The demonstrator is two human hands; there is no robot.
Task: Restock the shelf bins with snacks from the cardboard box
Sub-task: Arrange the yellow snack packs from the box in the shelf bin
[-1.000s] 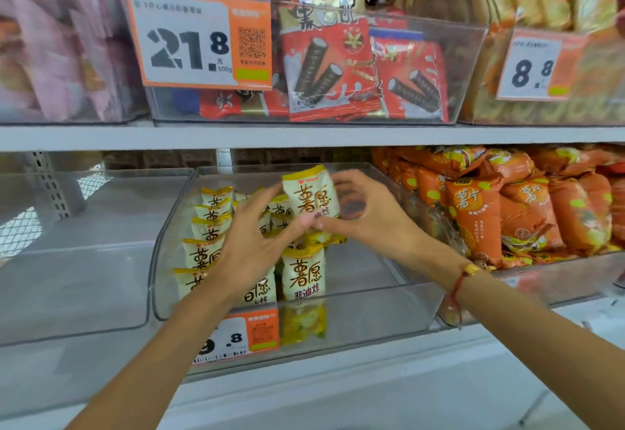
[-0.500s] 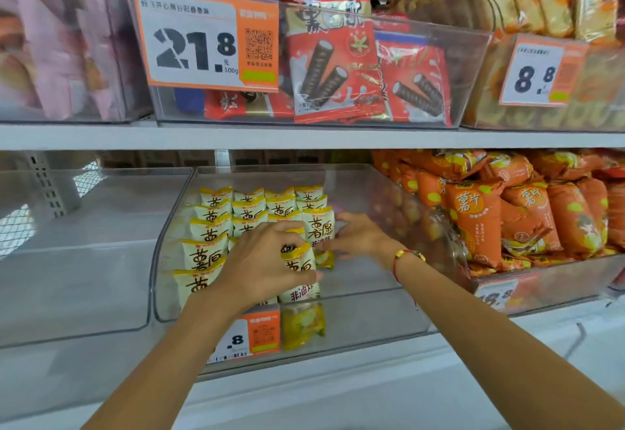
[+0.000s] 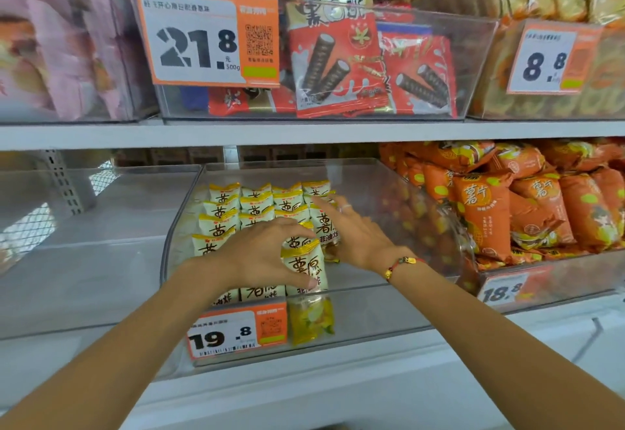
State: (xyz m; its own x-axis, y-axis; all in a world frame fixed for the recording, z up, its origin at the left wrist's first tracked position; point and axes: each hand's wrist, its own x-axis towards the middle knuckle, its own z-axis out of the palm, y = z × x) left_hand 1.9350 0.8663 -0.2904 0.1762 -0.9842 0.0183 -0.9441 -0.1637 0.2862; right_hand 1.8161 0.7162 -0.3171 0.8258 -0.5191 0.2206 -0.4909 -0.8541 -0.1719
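A clear plastic shelf bin [image 3: 382,314] on the lower shelf holds several small yellow-and-white snack packs [image 3: 252,204] standing in rows on its left side. Both hands are inside the bin. My left hand [image 3: 260,257] curls around the front yellow snack pack [image 3: 306,269], thumb and fingers on its edges. My right hand [image 3: 351,236] lies flat with fingers spread, pressing against the right side of the rows. The cardboard box is not in view.
An empty clear bin [image 3: 84,253] sits to the left. A bin of orange chip bags [image 3: 527,206] stands to the right. The upper shelf carries red wafer-roll bags [image 3: 334,54] and price tags [image 3: 206,37]. The white shelf edge [image 3: 304,389] runs below.
A second ago both hands held one pack above the rows. It is now set down at the front, and both hands have dropped lower onto the stacked packs.
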